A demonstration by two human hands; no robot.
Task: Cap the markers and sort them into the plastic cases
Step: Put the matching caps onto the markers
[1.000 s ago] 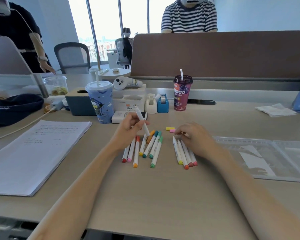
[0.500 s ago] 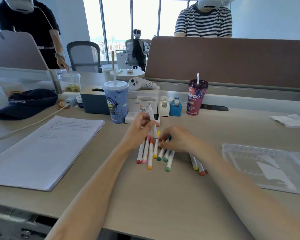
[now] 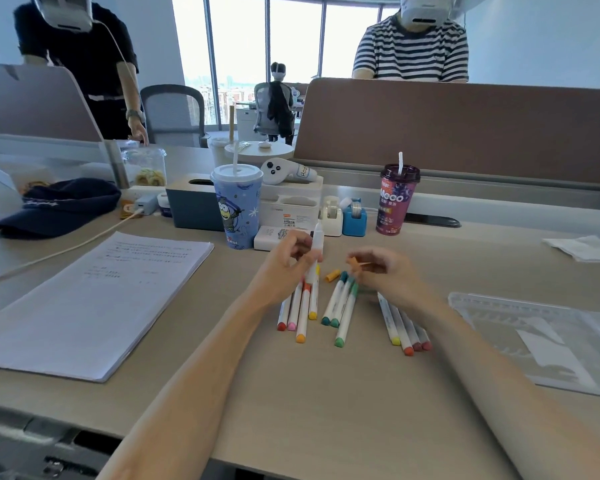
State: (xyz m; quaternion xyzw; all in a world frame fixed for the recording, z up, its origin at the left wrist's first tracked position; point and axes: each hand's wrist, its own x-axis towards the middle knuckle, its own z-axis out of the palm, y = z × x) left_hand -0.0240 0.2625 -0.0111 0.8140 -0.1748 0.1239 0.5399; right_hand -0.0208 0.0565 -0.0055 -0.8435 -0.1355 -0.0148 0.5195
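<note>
My left hand (image 3: 284,263) holds a white marker (image 3: 317,239) upright, tip end up, above the desk. My right hand (image 3: 385,268) pinches an orange cap (image 3: 354,263) just right of that marker, a short gap between them. Below the hands lie several white markers in three groups: a left group (image 3: 300,308), a middle group with green and teal ends (image 3: 340,306), and a right group (image 3: 400,325) partly under my right forearm. A loose yellow-orange cap (image 3: 332,275) lies between the groups. Clear plastic cases (image 3: 534,327) lie open at the right.
A stack of printed paper (image 3: 94,299) lies at the left. Behind the markers stand a blue cup (image 3: 237,206), a white box (image 3: 291,209), tape dispensers (image 3: 343,216) and a purple drink cup (image 3: 397,200). A dark cap (image 3: 56,207) and a tissue (image 3: 582,247) lie further out. Other people are behind the divider.
My right hand left the right marker group, reached into the middle group and lifted an orange cap up beside the marker held in my left hand. The camera view shifted left.
</note>
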